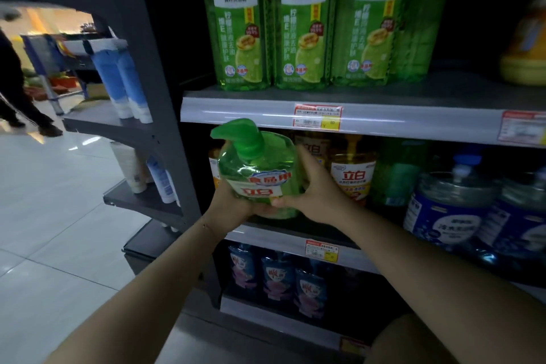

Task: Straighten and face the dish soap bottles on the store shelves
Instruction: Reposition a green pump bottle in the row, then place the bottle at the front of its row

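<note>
Both hands, left hand (229, 204) and right hand (313, 193), fingers wrapped around the green pump bottle (258, 174), hold it tilted before the middle shelf (295, 235), left of the orange-capped bottle (353, 176); facing is under way. Next, by judgement: stand it upright, label outward.

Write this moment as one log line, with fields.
step: facing | left hand: holds green pump bottle | right hand: holds same bottle | place: middle shelf front | bottle: tilted
</note>
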The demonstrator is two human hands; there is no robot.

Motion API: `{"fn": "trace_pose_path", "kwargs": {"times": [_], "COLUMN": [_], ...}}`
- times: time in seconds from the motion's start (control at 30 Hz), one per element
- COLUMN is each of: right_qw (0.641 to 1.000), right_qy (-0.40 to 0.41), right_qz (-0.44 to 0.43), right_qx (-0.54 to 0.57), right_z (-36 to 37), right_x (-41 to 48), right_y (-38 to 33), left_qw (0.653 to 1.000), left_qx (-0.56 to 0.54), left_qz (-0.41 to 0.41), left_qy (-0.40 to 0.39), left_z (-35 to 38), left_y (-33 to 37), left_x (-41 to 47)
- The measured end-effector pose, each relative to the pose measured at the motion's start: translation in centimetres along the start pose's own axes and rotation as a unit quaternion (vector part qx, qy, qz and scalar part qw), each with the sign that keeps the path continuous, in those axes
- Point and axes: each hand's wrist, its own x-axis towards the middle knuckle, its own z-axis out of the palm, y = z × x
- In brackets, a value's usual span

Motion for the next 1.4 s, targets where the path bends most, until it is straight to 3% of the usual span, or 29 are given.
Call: {"fn": "trace_pose_path", "kwargs": {"times": [0.43,0.77,1.2,1.4], "right_qw": [0.993,0.983,0.967,0.972], "right_qy": [0.048,0.093,0.155,0.159], "right_qz": [-0.104,-0.154,-0.188,-0.160], "right_qx": [0.002,-0.029,-0.068,-0.069], "right_z": [-5.9,-10.1,-15.3,-16.8], "right_x": [-1.7,-1.7,2.8,4.6], "right_y": [-10.4,-14.5,-15.7,-13.5], "left_qw": [0.996,0.991,0.990,0.991], "left_qx": [-0.013,0.027,0.000,-0.019], "left_qz": [0.085,0.127,0.132,0.126], "left_qy": [0.006,0.018,0.052,0.042], "left_z": [1.0,1.9,5.6,7.4], "left_y": [11.4,17.7,20.0,18.4], "left_x": [0.4,2.5,9.8,12.1]}}
